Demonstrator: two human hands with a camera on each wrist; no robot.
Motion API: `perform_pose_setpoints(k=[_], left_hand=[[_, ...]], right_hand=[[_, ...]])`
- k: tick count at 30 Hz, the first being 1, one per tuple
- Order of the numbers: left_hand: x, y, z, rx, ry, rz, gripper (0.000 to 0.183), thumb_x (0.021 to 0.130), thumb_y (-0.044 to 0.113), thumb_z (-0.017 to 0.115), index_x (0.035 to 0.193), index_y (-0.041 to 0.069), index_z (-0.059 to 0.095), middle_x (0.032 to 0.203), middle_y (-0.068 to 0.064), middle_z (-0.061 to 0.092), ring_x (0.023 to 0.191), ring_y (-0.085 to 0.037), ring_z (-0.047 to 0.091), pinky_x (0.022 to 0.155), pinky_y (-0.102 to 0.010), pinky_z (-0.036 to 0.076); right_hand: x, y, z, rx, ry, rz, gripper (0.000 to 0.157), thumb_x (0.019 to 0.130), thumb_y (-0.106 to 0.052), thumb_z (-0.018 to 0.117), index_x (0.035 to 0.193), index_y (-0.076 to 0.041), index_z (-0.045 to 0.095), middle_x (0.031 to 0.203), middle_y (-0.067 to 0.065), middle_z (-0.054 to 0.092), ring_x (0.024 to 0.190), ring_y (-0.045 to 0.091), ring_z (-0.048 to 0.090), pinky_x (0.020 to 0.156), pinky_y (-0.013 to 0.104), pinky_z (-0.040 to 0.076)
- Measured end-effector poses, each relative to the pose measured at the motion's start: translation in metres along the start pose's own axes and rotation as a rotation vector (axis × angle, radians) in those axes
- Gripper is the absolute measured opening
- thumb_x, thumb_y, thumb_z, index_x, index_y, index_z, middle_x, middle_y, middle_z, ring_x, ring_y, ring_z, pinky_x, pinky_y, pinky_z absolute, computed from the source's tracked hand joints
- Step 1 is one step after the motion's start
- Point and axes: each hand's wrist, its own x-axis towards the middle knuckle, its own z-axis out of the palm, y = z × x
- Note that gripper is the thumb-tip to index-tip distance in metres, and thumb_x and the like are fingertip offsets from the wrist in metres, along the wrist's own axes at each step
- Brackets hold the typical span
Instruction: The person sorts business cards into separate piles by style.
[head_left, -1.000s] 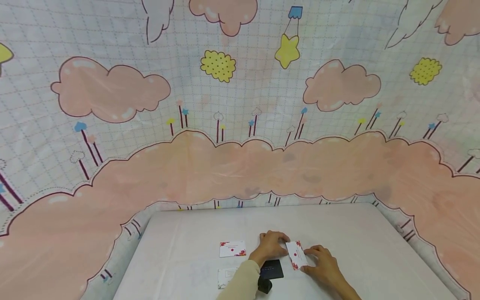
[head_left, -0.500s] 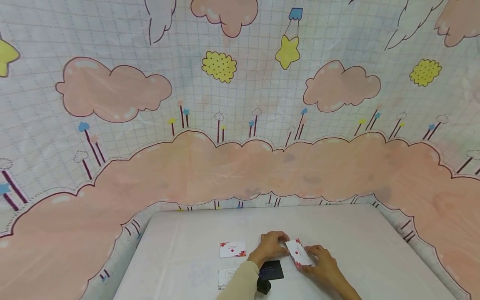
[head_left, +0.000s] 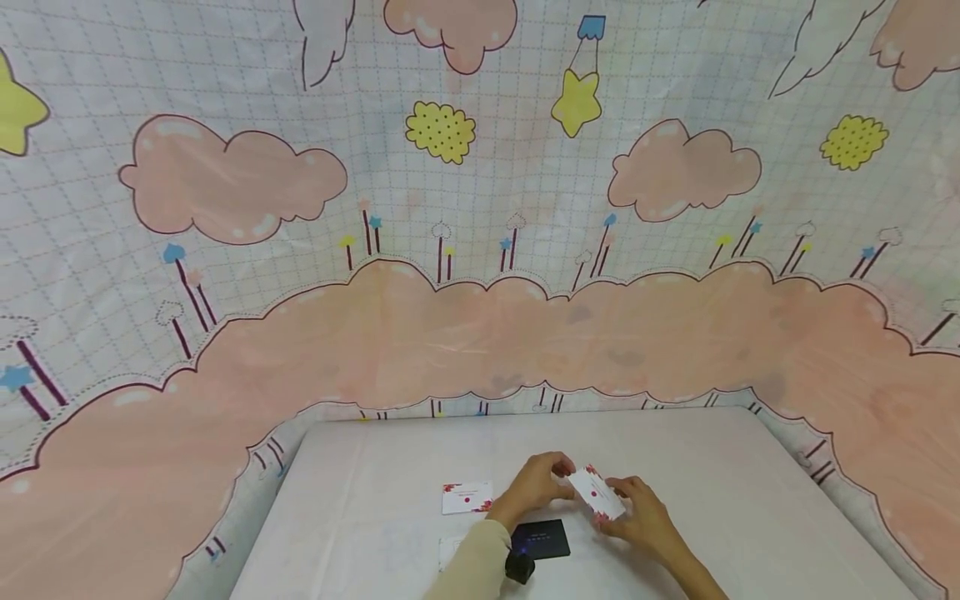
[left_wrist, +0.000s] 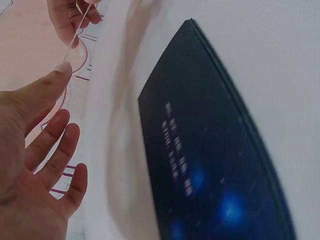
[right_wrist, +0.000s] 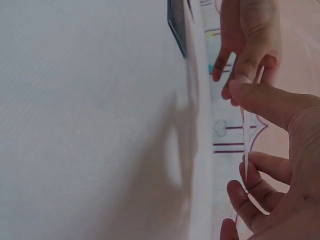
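Observation:
Between both hands is a white card (head_left: 596, 493) with red flower corners and a red dot, held at a slant above the table. My left hand (head_left: 542, 483) pinches its left end with thumb and fingers. On the opposite side my right hand (head_left: 643, 518) grips the card's edge. Both wrist views show the card (right_wrist: 245, 145) nearly edge-on, as a thin line. Dark cards (head_left: 546, 540) lie stacked on the table just below the left hand; small pale print marks their top in the left wrist view.
Left of the hands, another white flowered card (head_left: 467, 497) lies flat on the white table (head_left: 375, 467). A further pale card (head_left: 448, 550) is mostly hidden under the left sleeve (head_left: 472, 562). Behind the table hangs a cloud-patterned cloth (head_left: 480, 333).
The card has risen and turned, its lower end swinging right. Both hands have moved slightly up and away with it. The left forearm has shifted left, covering more of the pale card.

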Motion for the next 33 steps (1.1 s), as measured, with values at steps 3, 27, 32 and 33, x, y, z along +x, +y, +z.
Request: perform_pose_setpoints(k=[3, 27, 32, 33], left_hand=[[0.000, 0.000, -0.006, -0.002, -0.002, 0.020, 0.040, 0.075, 0.013, 0.084, 0.110, 0.012, 0.065, 0.102, 0.002, 0.067, 0.092, -0.008, 0.060, 0.082, -0.022, 0.049], [-0.024, -0.006, -0.054, 0.159, -0.010, 0.033, 0.062, 0.076, 0.026, 0.085, 0.132, 0.017, 0.059, 0.119, 0.005, 0.066, 0.106, -0.013, 0.060, 0.089, -0.030, 0.050], [-0.033, -0.006, -0.064, 0.173, 0.027, 0.007, 0.061, 0.078, 0.028, 0.083, 0.133, 0.018, 0.058, 0.121, 0.004, 0.065, 0.107, -0.016, 0.060, 0.090, -0.032, 0.050], [-0.034, -0.006, -0.065, 0.177, 0.033, 0.004, 0.061, 0.078, 0.028, 0.083, 0.133, 0.018, 0.058, 0.122, 0.004, 0.064, 0.107, -0.015, 0.059, 0.091, -0.032, 0.051]], right_hand=[[0.003, -0.004, 0.000, 0.001, 0.007, -0.002, 0.067, 0.061, -0.024, 0.092, 0.121, -0.010, 0.065, 0.110, 0.005, 0.061, 0.105, 0.024, 0.059, 0.089, 0.048, 0.048], [0.021, -0.036, 0.003, 0.086, -0.018, -0.076, 0.056, 0.067, -0.020, 0.090, 0.118, -0.013, 0.067, 0.115, 0.002, 0.063, 0.114, 0.026, 0.057, 0.101, 0.054, 0.045], [0.026, -0.042, 0.005, 0.093, 0.006, -0.082, 0.054, 0.067, -0.024, 0.090, 0.115, -0.013, 0.067, 0.112, 0.003, 0.065, 0.109, 0.025, 0.059, 0.099, 0.053, 0.046], [0.026, -0.043, 0.005, 0.095, 0.013, -0.083, 0.054, 0.067, -0.024, 0.090, 0.114, -0.012, 0.068, 0.111, 0.003, 0.065, 0.108, 0.024, 0.059, 0.098, 0.052, 0.047]])
